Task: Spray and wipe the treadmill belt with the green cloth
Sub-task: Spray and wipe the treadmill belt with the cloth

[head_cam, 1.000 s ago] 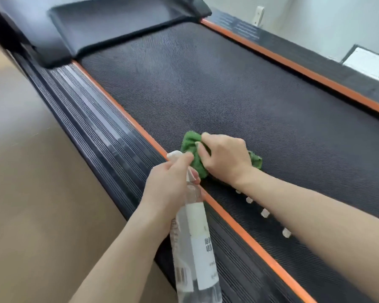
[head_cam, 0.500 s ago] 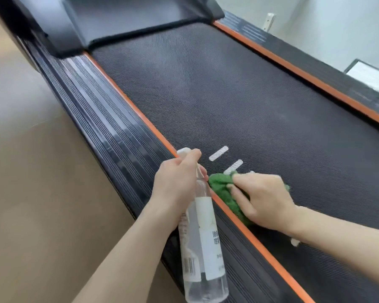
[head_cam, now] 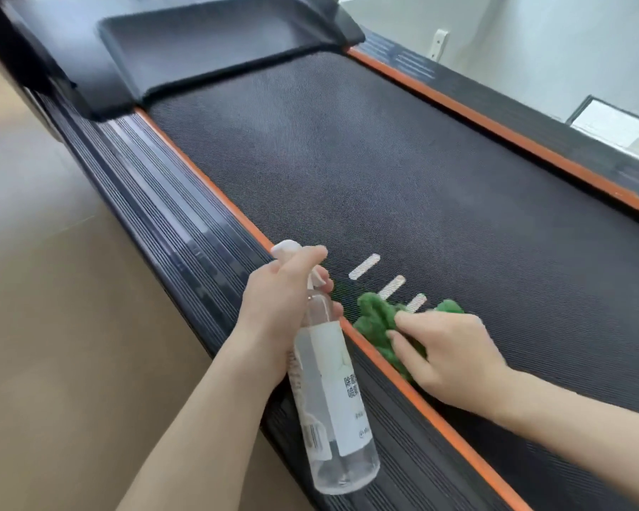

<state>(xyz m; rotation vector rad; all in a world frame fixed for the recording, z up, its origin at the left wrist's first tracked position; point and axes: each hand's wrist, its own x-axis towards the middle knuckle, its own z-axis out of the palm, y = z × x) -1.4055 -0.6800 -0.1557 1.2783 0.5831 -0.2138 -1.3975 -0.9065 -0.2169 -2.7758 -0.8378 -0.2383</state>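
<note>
The right hand (head_cam: 454, 357) lies flat on the green cloth (head_cam: 380, 326), its fingers (head_cam: 408, 319) spread and pressing the bunched fabric down onto the belt (head_cam: 403, 171) rather than pinching it; a flat palm like this spreads pressure, which suits wiping. The cloth sits at the belt's left edge, touching the orange strip (head_cam: 414, 396) that borders it and partly covering the nearest of three white marks (head_cam: 391, 287) printed on the belt.

The left hand (head_cam: 281, 307) is wrapped around the neck of a clear spray bottle (head_cam: 329, 407), fingers closed on it, the forefinger laid over the white nozzle head. The bottle hangs tilted over the ribbed side rail (head_cam: 155, 201), off the belt and just beside the cloth, so it is out of the wiping path yet ready to be aimed again. The nozzle points forward along the belt, toward the stretch ahead.

That stretch, up to the black motor cover (head_cam: 214, 57) at the far end, looks dry and dull, so most of the belt probably remains to be done. The near left edge seems the part in hand.
</note>
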